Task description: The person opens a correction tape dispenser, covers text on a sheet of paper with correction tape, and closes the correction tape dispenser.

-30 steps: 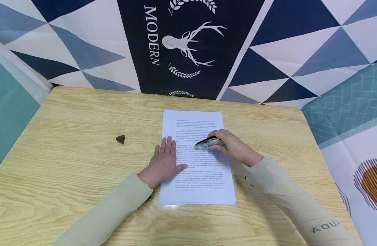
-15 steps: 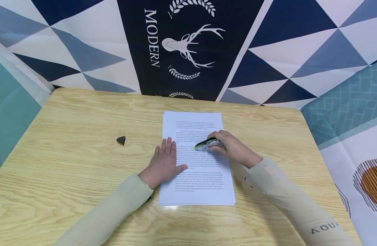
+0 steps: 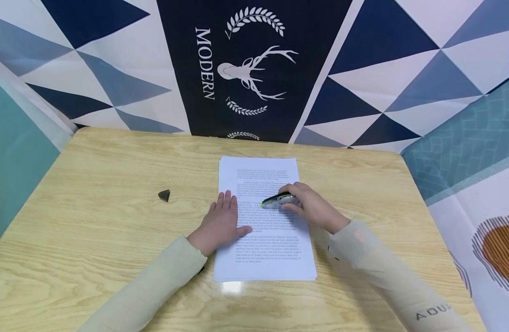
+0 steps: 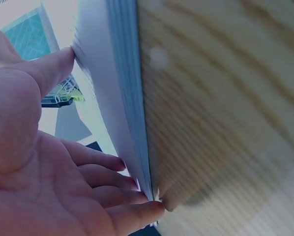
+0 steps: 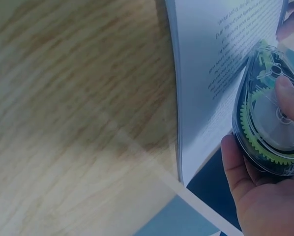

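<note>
A stack of printed paper [image 3: 264, 272] lies on the wooden table. My left hand [image 3: 221, 226] rests flat across its left edge, fingers straight and thumb out over the text. In the left wrist view, the fingertips [image 4: 137, 216] of that hand meet the edge of the stack. My right hand [image 3: 314, 207] holds a correction tape [image 3: 279, 199] between thumb and fingers, its yellow-green tip at a line in the middle of the page. The right wrist view shows the clear case of the correction tape [image 5: 270, 113] with a green toothed wheel inside.
A small dark cap [image 3: 164, 195] lies on the wooden table [image 3: 92, 221], left of the paper. Behind the table's far edge hangs a patterned cloth [image 3: 246, 69] with a deer head and triangles.
The whole head view has shifted slightly, with the table and paper appearing lower. The correction tape looks tilted a little differently, its clear side less visible. The left hand stays on the paper.
</note>
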A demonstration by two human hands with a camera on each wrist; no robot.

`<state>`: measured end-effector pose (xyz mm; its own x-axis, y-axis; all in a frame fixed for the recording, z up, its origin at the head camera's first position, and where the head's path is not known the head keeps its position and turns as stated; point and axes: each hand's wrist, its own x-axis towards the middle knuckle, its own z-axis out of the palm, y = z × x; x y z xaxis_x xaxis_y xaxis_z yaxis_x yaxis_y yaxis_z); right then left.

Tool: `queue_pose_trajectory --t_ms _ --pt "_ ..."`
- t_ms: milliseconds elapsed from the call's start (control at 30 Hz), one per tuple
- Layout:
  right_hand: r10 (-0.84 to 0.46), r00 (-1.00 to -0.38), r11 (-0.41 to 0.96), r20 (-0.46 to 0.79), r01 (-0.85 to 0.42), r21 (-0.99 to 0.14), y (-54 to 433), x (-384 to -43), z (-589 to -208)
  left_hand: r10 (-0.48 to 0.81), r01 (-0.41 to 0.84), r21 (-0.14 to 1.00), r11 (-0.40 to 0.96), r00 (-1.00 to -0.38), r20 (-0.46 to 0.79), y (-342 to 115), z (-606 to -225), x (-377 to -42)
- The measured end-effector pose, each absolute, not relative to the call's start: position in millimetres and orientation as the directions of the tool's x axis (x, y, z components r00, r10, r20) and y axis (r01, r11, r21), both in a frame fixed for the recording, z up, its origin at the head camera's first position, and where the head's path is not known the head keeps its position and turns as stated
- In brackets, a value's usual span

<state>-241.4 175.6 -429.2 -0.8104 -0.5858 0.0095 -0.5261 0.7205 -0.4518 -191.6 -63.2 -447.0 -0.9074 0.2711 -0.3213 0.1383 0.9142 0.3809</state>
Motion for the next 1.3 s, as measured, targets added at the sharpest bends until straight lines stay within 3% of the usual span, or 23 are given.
queue_pose_trajectory --t_ms 300,700,1100,1300 --pt "-0.549 -0.834 0.719 0.052 -0.503 -0.479 181 -234 -439 0.280 0.137 0.423 0.896 -0.912 -0.298 -63 -445 -188" --pt "-0.354 -0.935 0.737 -0.017 -0.268 -0.620 192 -225 -437 0.278 0.149 0.443 0.884 -0.930 -0.241 -66 -449 -188" --pt "-0.288 -0.958 0.743 -0.018 -0.211 -0.635 206 -221 -438 0.274 0.149 0.460 0.875 -0.937 -0.217 -69 -446 -184" --pt "-0.271 -0.962 0.748 -0.032 -0.189 -0.636 210 -220 -438 0.259 0.175 0.464 0.868 -0.958 -0.122 -84 -438 -185"
